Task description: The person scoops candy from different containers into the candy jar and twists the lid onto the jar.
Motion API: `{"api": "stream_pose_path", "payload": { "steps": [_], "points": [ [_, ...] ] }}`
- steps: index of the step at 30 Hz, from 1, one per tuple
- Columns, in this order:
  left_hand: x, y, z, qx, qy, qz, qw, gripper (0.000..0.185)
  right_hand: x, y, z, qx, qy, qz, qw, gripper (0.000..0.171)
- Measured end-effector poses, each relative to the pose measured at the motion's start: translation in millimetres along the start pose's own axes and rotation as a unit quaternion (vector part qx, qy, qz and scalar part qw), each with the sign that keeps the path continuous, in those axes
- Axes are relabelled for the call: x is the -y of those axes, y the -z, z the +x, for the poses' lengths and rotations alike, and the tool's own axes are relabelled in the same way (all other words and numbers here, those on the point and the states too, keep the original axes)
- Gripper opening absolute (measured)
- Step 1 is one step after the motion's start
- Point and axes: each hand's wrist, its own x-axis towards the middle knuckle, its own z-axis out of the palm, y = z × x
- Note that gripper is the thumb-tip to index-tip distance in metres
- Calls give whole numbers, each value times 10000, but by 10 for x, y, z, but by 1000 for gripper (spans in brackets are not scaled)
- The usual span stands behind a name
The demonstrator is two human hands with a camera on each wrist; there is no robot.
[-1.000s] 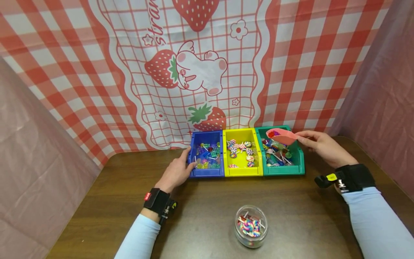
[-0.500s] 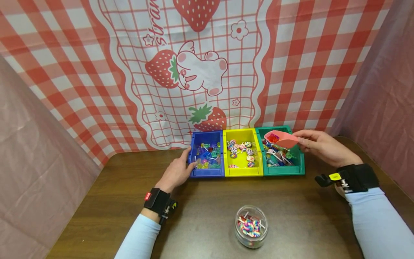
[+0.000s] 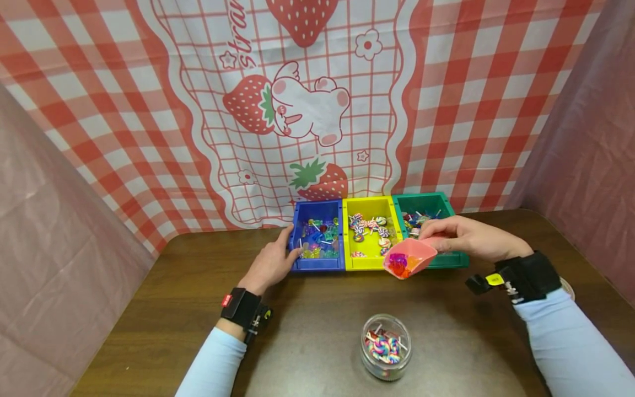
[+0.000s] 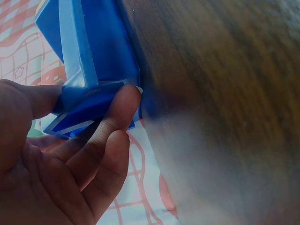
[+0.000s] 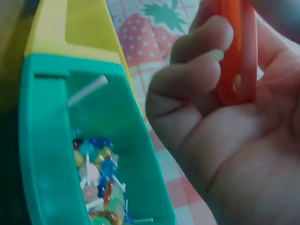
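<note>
My right hand [image 3: 466, 238] grips the handle of a pink scoop [image 3: 420, 251], its fingers curled round the end with a hole in the right wrist view. Red, purple and orange clear candies [image 3: 399, 264] lie in the scoop, which hangs over the front edges of the yellow bin [image 3: 372, 263] and green bin [image 3: 451, 259]. My left hand [image 3: 270, 260] holds the side wall of the blue bin [image 3: 317, 264], thumb over the rim and fingers outside. Closer to me stands an open glass jar [image 3: 386, 370] with swirl lollipops [image 3: 384, 347] inside.
The three bins stand side by side at the back of the wooden table [image 3: 307, 320]. Clear charms fill the blue one, swirl lollipops the yellow, mixed candies [image 5: 101, 173] the green. A checked strawberry cloth [image 3: 446, 110] hangs right behind them. A round object peeks out beside my right wrist.
My right hand has carried the loaded scoop left and toward me, from above the green bin to the bins' front edge. My left hand has stayed on the blue bin.
</note>
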Motion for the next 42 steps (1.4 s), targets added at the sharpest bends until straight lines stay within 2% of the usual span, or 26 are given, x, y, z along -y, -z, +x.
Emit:
{"api": "stream_pose_path", "payload": {
  "steps": [7,11,15,22,27,38,42],
  "points": [
    [-1,2,-4,5,22,-1,10000,68,61,-151,117,635,42,-37,9980,25],
    [-4,3,2,38,83,-3,10000,69,69,-211,174,1034,329,170,9939,26],
    [-2,-2,10,54,75,5,10000,69,107,-251,199,1222,386,197,9916,26],
    [8,-1,19,-13,-9,21,10000,67,221,-326,222,1259,333,-312,9910,21],
    [15,-8,14,14,48,-5,10000,68,293,-365,238,1212,199,-538,9910,19],
    [18,-9,20,17,41,24,10000,69,420,-404,246,1215,442,-850,9880,18],
    [19,-11,10,-5,12,-8,10000,69,487,-417,240,1138,378,-1039,9873,17]
  ]
}}
